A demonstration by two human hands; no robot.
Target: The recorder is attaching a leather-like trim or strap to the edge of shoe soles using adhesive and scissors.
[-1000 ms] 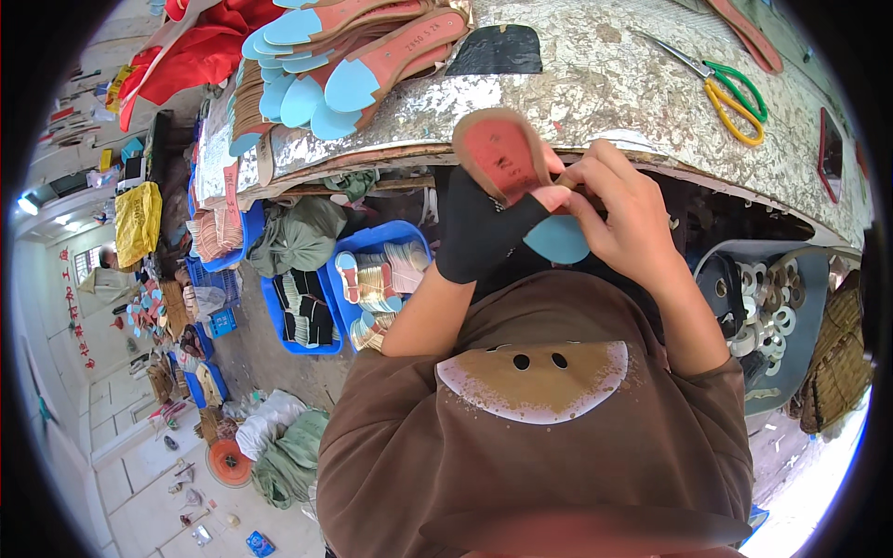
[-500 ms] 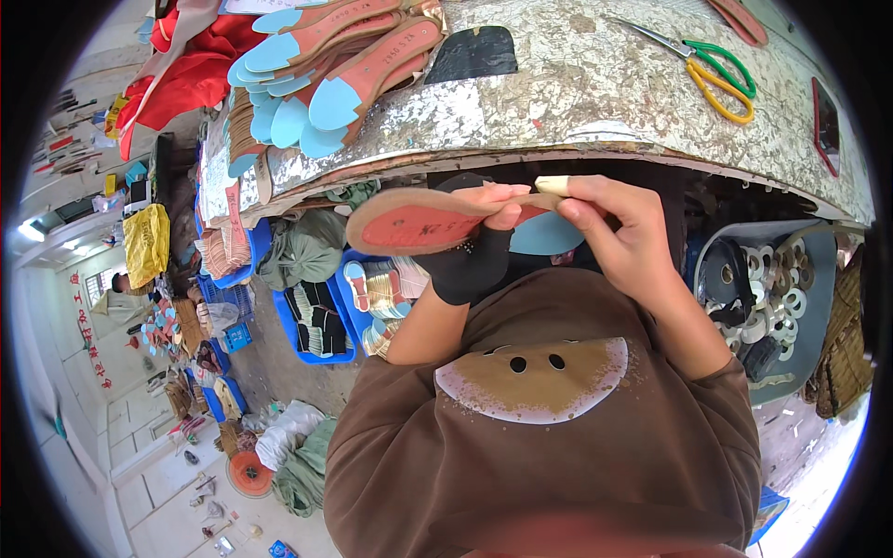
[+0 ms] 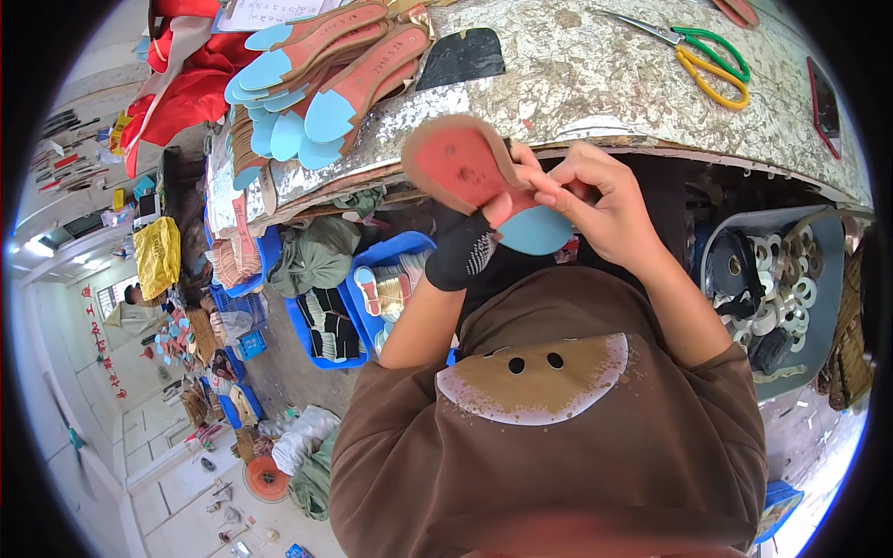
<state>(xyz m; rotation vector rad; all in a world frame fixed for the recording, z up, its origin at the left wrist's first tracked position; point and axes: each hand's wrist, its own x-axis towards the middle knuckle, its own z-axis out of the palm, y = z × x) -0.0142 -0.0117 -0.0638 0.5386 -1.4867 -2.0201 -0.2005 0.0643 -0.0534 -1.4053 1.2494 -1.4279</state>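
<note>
Tilted up since the earlier frame, the flat pink-and-blue shoe insole [image 3: 484, 186] sits before the counter [image 3: 595, 84] edge, left hand [image 3: 470, 246] and right hand [image 3: 595, 205] both closed on it.

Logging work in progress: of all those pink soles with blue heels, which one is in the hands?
The lone sole held off the bench, between left hand and right hand. The others lie stacked on the workbench.
</note>
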